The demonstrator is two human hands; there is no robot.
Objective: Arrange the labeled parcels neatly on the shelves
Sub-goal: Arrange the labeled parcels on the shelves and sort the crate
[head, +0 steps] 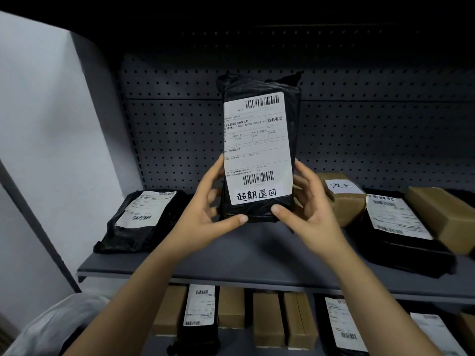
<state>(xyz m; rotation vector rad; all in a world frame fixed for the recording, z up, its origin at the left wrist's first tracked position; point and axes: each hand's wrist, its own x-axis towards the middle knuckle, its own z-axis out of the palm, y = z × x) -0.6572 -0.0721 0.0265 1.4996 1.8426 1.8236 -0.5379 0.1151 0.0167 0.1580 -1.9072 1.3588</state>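
Note:
A black plastic-wrapped parcel (259,150) with a white shipping label and handwritten characters stands upright in front of me, above the grey shelf (257,255). My left hand (205,214) grips its lower left edge, thumb across the bottom front. My right hand (308,206) grips the lower right edge, thumb on the front too. Both hold it in the air over the shelf's middle gap.
On the same shelf lie a black labeled parcel (138,222) at left, and at right a brown box with a handwritten tag (341,196), another black labeled parcel (401,227) and a brown box (444,217). Several boxes and parcels stand on the lower shelf (267,317). Pegboard back wall behind.

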